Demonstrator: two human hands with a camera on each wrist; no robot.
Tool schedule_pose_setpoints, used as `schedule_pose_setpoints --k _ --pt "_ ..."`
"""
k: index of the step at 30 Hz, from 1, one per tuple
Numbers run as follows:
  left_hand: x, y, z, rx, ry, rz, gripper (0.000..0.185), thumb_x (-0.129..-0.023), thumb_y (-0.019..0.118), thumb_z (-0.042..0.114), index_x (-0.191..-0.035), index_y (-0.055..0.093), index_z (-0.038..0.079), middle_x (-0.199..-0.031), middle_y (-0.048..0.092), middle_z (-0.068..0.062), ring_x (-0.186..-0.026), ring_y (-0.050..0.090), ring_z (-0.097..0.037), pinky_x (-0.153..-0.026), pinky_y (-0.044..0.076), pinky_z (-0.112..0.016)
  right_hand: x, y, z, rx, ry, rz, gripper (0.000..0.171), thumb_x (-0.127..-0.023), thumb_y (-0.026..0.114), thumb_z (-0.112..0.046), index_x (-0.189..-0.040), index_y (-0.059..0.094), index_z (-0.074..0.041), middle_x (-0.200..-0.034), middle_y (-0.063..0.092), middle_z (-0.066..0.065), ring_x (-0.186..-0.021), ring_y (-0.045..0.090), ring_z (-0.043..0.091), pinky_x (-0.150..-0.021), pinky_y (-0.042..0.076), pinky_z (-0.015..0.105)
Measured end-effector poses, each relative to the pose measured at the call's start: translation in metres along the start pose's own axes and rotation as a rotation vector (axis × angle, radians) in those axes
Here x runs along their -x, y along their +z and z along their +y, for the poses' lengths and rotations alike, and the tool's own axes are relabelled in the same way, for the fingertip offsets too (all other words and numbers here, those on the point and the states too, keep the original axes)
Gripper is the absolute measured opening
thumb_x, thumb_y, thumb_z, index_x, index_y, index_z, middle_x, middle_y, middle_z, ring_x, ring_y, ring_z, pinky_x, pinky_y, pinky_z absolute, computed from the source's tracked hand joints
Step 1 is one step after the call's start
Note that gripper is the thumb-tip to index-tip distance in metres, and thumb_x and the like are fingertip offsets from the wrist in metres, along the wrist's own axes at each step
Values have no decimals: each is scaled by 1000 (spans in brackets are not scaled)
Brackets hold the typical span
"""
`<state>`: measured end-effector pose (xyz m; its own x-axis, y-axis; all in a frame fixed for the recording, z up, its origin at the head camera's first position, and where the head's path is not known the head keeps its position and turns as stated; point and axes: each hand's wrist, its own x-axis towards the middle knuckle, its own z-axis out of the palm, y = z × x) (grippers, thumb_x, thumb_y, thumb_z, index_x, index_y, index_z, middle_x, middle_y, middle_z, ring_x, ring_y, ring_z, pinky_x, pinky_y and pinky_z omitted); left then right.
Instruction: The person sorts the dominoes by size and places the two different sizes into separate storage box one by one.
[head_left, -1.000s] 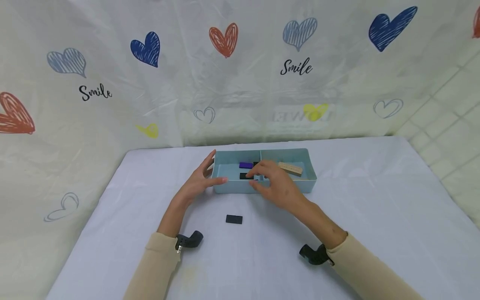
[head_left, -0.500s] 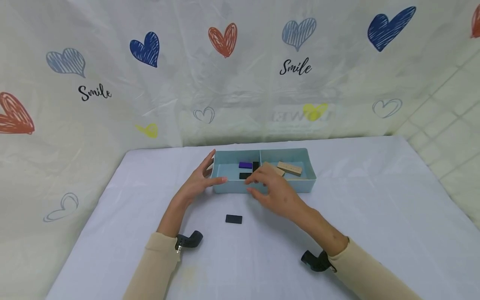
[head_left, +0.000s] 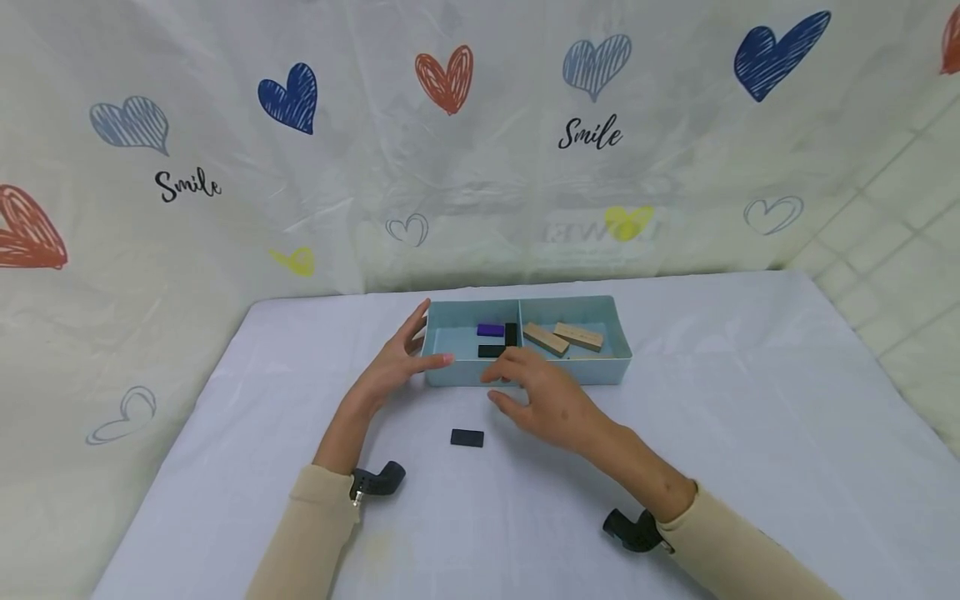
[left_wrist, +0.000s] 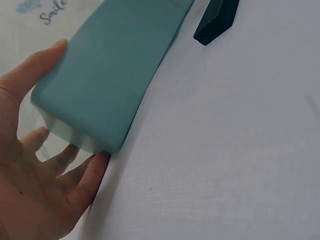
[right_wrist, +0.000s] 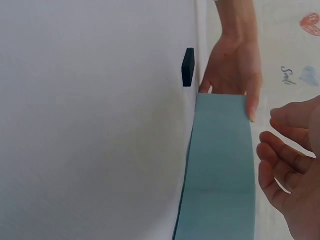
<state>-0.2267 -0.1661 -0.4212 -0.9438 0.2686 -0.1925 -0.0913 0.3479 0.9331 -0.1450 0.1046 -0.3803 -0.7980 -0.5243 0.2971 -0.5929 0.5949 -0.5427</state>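
A light-blue divided box [head_left: 600, 373] stands toward the back of the table. My left hand [head_left: 390, 367] rests against its left end, fingers spread along the end wall and thumb over the front rim. In the left compartment lie a purple block [head_left: 491, 331], a black block [head_left: 491, 352] and a second black block [head_left: 511, 333] beside the divider. Two wooden blocks [head_left: 545, 340] lie in the right compartment, their ends close together. My right hand [head_left: 551, 396] hovers before the box front, fingers loosely bent, with nothing between thumb and fingertips. Another black block [head_left: 467, 437] lies on the tablecloth.
White cloth covers the table [head_left: 525, 533]. Behind it hangs a pale sheet [head_left: 495, 167] printed with hearts and words. Each wrist wears a black camera mount [head_left: 381, 479].
My right hand has drawn back from over the box toward the front and down, uncovering the blocks by the divider and the wooden blocks. The left hand has stayed put.
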Motion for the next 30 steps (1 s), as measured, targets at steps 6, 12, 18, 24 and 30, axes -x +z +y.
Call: schedule_pose_setpoints --k 6,12,18,24,30 --pt "-1 0 -1 10 -1 -6 102 -87 83 39 -161 16 56 -176 17 3 -163 21 -33 -124 19 -73 2 3 -2 -9 -1 -47 21 -96 76 -16 -117 73 -18 -114 69 1 -102 69 19 -85 60 32" --pt "0 0 0 10 7 -10 102 -87 83 40 -161 15 56 -176 17 3 -163 21 -33 -124 18 -74 3 6 -4 -31 -5 -112 20 -96 76 -17 -116 74 -16 -113 68 0 -103 69 19 -85 61 34" --pt "2 0 1 8 7 -17 101 -88 82 39 -162 14 55 -176 16 2 -163 19 -34 -123 18 -75 3 11 -5 -37 26 -206 22 -95 77 -17 -117 74 -16 -113 67 0 -105 68 19 -86 58 30" --pt "3 -1 1 4 4 -17 100 -88 82 41 -161 15 57 -176 16 2 -163 20 -33 -122 18 -76 2 16 -7 -41 62 -288 25 -94 78 -17 -118 75 -17 -116 66 -1 -104 65 18 -85 57 30" --pt "3 -2 1 -2 9 -20 100 -88 82 42 -160 15 58 -176 15 2 -163 20 -33 -122 19 -75 1 22 -9 -38 98 -327 27 -93 79 -21 -120 76 -19 -118 65 -3 -104 64 16 -85 56 30"
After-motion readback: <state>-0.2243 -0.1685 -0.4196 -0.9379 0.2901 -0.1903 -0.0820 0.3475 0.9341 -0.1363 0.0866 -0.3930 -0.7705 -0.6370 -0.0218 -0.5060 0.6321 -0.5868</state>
